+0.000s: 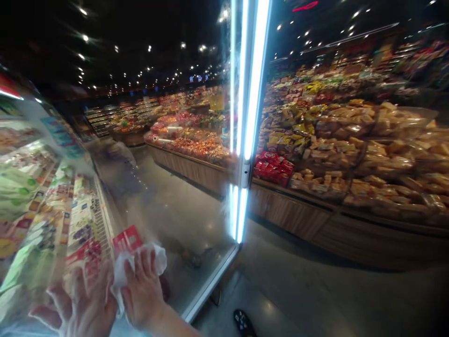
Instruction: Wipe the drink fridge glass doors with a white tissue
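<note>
Under the R hand (145,292), white cloth (160,258), gripped bunched w/ curved fingers, approx. against glass door (213,281); exact contact hard to tell. L hand (84,304) just L of grip, open, fingers spread, blurred. Red label (126,238) just beyond the fingertips, by cloth's edge. L of grip: chilled shelves w/ pkgd. goods (82,210). Up & R: lit strip (255,89); farther R, wood-sided display (291,210) w/ wrapped goods. Low R: dark shoe (243,323).

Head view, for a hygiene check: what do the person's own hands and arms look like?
Right hand: ungloved, no ring visible, its forearm sleeveless as far as it shows. Left hand: ungloved, too blurred to rule out a ring, its forearm out of frame.
</note>
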Available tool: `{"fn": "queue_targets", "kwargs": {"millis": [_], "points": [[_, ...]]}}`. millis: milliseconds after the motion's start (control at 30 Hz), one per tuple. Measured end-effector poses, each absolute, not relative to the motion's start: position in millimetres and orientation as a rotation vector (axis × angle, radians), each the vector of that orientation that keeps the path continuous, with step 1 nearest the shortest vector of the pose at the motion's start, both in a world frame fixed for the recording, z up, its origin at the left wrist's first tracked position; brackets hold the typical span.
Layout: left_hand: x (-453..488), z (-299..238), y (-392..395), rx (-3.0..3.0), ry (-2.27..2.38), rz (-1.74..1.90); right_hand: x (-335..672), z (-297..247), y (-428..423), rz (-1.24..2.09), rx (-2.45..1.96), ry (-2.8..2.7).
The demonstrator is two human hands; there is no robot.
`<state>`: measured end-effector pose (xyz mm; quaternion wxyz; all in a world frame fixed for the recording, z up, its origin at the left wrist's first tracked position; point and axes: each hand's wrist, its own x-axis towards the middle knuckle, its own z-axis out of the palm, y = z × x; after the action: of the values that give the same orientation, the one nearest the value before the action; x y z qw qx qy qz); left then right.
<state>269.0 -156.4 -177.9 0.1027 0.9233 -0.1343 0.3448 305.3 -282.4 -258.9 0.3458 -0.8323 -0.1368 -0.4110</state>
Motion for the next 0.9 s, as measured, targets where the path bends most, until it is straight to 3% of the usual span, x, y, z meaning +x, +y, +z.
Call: {"fn": "queue_targets", "kwargs": {"millis": [200,400,633,800,900], "points": [[266,-187,-136,2.719,-0.426,1.317,328,-252,-306,-1.228,-1.987,0.215],[266,-201,-127,2.757,-0.464,1.409,320,-260,-314,-1.182,-2.254,-0.632],[264,-226,-134,2.790,-0.283,1.414,380,-186,-424,-1.547,-2.139,-0.191],[256,-282,-146,2.829,-0.144,1.432,364,-268,-431,-1.321,-2.240,-1.191],[253,-310,-140,2.853,-0.129,1.459,353,-288,-420,-1.220,-2.245,-1.386]]}}
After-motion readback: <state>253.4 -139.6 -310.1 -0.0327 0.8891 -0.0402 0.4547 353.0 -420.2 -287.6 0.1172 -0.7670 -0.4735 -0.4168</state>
